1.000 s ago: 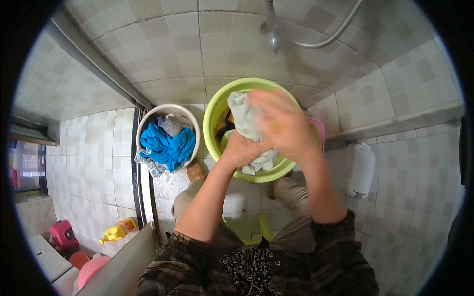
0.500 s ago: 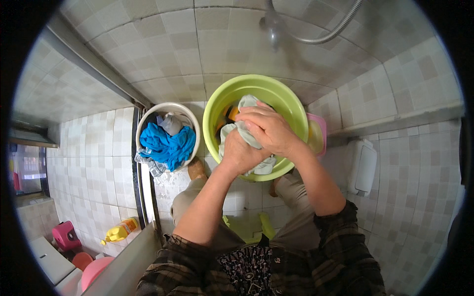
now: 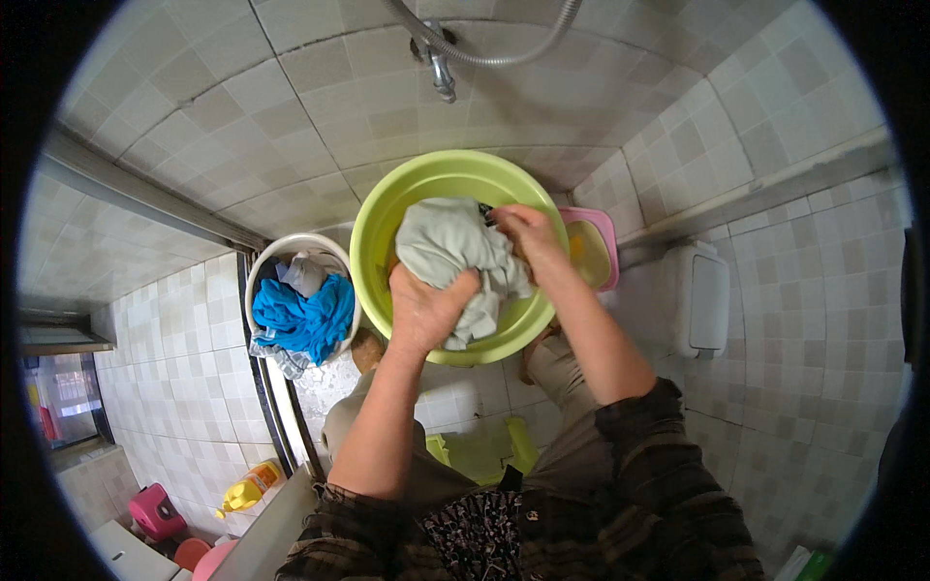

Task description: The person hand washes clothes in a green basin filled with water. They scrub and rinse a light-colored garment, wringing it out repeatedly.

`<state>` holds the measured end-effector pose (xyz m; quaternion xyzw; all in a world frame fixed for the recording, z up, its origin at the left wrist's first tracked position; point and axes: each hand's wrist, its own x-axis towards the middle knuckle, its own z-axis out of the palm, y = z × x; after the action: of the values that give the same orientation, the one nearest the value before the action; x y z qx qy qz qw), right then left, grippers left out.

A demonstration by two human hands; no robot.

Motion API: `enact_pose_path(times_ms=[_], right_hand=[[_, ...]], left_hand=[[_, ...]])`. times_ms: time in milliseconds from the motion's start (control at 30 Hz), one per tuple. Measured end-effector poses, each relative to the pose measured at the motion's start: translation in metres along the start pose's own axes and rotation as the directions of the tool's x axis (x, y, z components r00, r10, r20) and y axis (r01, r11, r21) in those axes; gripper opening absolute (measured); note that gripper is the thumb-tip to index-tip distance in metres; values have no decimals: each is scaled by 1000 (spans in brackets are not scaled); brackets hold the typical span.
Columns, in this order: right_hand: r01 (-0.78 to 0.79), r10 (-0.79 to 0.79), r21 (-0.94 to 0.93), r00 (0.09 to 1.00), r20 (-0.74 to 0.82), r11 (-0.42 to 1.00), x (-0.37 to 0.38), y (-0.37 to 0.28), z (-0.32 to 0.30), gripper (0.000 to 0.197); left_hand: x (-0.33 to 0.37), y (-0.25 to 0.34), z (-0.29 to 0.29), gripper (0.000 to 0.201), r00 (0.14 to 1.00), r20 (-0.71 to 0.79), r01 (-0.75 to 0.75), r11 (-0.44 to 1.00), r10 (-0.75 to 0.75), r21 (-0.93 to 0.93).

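Observation:
A pale grey-green garment lies bunched and loosely opened in a round lime-green basin. My left hand grips its near left side, with the thumb pressed over the cloth. At the garment's right edge is my right hand, its fingers bent and slightly blurred beside something dark. Whether those fingers pinch cloth cannot be made out. Most of what lies under the garment is hidden, though a bit of orange shows at its left edge.
Left of the basin stands a white bucket heaped with blue cloth. A pink tub touches the basin's right side. Farther right is a white lidded bin. A metal tap with a hose juts from the wall.
My hands were pressed together around the bunched garment; now they are apart and the cloth spreads wider. The right hand has moved to its right side. The whole view has shifted and tilted.

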<state>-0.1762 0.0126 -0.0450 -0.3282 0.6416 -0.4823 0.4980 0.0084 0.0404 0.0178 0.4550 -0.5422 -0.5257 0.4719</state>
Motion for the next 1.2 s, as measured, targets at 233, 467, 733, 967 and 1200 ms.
enact_pose_path(times_ms=[233,467,733,967,1200], right_hand=[[-113,46,-327,977,-206,938,40,50,-154,29],[30,-90,-999,996,27,38,64,94,-218,36],[-115,220,-577,969,115,809,-6,-3,-71,73],[-253,178,404,961,214,879,-24,-12,-2,74],[111,-110,369,994,-23,923,-20,-41,18,40]], left_hand=[[23,-32,-5,34,801,73,449,515,-594,-730],[25,-30,7,30,827,224,442,349,-516,-826],[23,-24,-3,43,880,221,355,273,-421,-894],[23,-39,-27,52,957,231,272,256,-177,-928],[13,-37,-28,59,731,417,626,288,-540,-725]])
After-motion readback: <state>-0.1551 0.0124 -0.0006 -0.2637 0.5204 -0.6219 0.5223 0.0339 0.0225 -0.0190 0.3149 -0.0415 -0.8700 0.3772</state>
